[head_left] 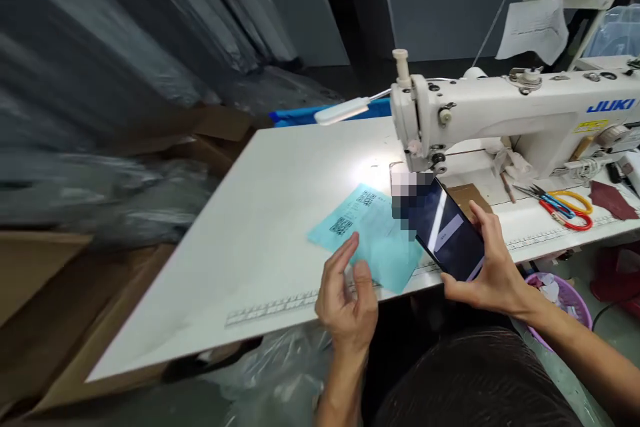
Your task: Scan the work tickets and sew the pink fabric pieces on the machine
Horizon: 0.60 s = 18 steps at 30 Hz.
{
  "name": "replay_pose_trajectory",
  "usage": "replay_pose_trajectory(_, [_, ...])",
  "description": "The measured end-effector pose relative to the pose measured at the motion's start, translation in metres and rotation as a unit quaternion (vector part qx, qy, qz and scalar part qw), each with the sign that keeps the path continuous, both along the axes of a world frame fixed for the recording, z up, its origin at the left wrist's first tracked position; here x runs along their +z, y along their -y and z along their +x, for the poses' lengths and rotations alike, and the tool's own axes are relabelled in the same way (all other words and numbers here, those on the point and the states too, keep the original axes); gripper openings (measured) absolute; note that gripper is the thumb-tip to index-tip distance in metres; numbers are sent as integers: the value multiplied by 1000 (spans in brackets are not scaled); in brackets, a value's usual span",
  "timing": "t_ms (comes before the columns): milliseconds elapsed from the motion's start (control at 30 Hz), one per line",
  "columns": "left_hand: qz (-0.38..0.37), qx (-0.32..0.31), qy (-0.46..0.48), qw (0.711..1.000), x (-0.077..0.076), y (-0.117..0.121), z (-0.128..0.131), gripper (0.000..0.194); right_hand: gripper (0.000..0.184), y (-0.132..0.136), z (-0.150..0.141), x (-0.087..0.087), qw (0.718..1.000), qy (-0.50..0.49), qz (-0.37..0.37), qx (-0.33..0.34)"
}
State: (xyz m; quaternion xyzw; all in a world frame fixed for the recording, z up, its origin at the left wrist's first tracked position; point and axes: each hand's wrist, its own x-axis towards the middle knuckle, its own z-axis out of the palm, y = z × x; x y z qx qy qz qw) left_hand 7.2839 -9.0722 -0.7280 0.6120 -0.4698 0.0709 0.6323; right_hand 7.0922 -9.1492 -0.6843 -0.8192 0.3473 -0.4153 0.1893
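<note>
My right hand (493,267) grips a black smartphone (445,230) by its lower end, holding it tilted above the table's front edge. Its screen shows a dark display with a light band. My left hand (346,297) hovers near the front edge, fingers loosely curled and apart, holding nothing, just touching or above the lower corner of a light blue paper sheet (370,237). That sheet lies flat on the white sewing table (260,227) and carries two QR codes near its far end.
A white JUKI sewing machine (500,113) stands at the back right, its lamp (345,110) lit. Scissors with red, yellow and blue handles (565,207) and a dark red fabric piece (613,200) lie right. Cardboard boxes (75,293) stand left; a purple basket (565,297) sits below.
</note>
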Motion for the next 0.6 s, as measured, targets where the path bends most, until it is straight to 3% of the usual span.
replay_pose_trajectory(100, [-46, -59, -245, 967, 5, -8, -9, 32, 101, -7, 40, 2, 996, 59, -59, 40])
replay_pose_trajectory(233, [-46, -155, -415, 896, 15, -10, -5, 50, 101, -10, 94, 0, 989, 111, -79, 57])
replay_pose_trajectory(400, [-48, -218, -510, 831, 33, -7, 11, 50, 101, -8, 141, -12, 990, 119, -58, 47])
replay_pose_trajectory(600, [-106, -181, -562, 800, 31, 0, 33, 39, 104, -8, 163, -22, 986, 91, 65, 127])
